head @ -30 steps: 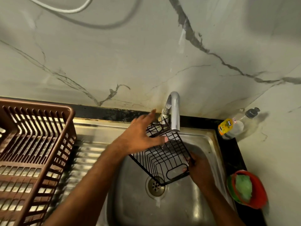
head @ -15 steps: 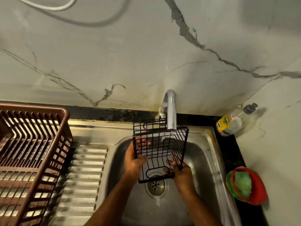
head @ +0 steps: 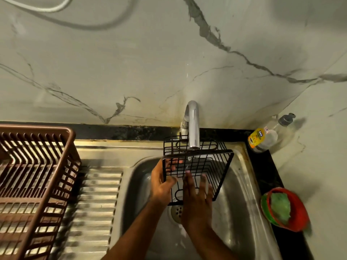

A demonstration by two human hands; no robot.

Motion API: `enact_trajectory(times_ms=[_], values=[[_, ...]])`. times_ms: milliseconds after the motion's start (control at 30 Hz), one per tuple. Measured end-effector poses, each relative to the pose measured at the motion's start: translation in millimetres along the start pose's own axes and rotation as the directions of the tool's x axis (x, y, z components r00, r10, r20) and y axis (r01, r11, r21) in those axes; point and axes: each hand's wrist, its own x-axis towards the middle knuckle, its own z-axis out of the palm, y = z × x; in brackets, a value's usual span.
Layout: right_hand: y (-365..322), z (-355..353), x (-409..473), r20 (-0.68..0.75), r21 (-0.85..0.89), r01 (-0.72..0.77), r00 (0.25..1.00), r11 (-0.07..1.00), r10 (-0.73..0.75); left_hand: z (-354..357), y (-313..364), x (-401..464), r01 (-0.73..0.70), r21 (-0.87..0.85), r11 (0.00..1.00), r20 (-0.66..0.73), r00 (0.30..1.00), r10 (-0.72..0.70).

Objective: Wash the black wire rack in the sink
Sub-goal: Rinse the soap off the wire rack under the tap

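**Rinsing a wire rack under the tap: hand placement and nearby containers**

At 9 o'clock a brown plastic dish drainer (head: pixel 33 177) sits on the ribbed steel draining board (head: pixel 97 199); what shows of it holds nothing. Right of centre, the black wire rack (head: pixel 197 166) is held tilted over the basin of the sink (head: pixel 242 203), its far edge just under the spout of the chrome tap (head: pixel 192 124) at 12 o'clock, its near edge above the drain (head: pixel 177 211). The left hand (head: pixel 161 184) grips the rack's left side, thumb hooked over the frame and fingertips showing through the grid. The right hand (head: pixel 197 199) lies flat on the near wires with fingers spread and straight, pressing rather than gripping. Judged from its thin open wirework, the rack is probably light and stiff, and slippery when wet; the thicker outer frame is the surest place to hold, since thin cross-wires give little purchase. At 2 o'clock a pump bottle of dish soap (head: pixel 262 137) stands on the dark counter (head: pixel 270 175), clear and seemingly nearly empty. At 4 o'clock a red bowl (head: pixel 298 216) holds a green scrubber (head: pixel 280 207).
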Motion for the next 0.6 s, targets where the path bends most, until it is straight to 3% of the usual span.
enact_trajectory(times_ms=[100, 200, 367, 500, 600], values=[[-14.6, 1.4, -0.6, 0.066, 0.009, -0.099, 0.993, 0.995, 0.098, 4.4, 1.7, 1.2, -0.043, 0.002, 0.999, 0.001, 0.999, 0.043], [-16.3, 15.7, -5.9, 0.035, 0.052, -0.145, 0.989, 0.988, 0.143, -1.5, -3.8, 1.7, -0.076, -0.014, 0.997, -0.012, 0.997, 0.076], [-20.3, 15.1, -2.5, 0.097, -0.003, -0.165, 0.982, 0.986, 0.164, -3.4, -3.7, -2.3, -0.098, -0.028, 0.995, -0.038, 0.995, 0.096], [-40.6, 23.9, -8.9, 0.136, 0.035, 0.125, 0.982, 0.992, -0.128, -6.0, -2.3, 9.2, -0.104, 0.024, 0.994, 0.075, 0.992, 0.102], [-28.0, 15.1, -7.1, 0.228, 0.058, 0.354, 0.906, 0.934, -0.357, -13.1, -1.8, 11.7, -0.122, 0.048, 0.991, 0.102, 0.988, 0.117]])
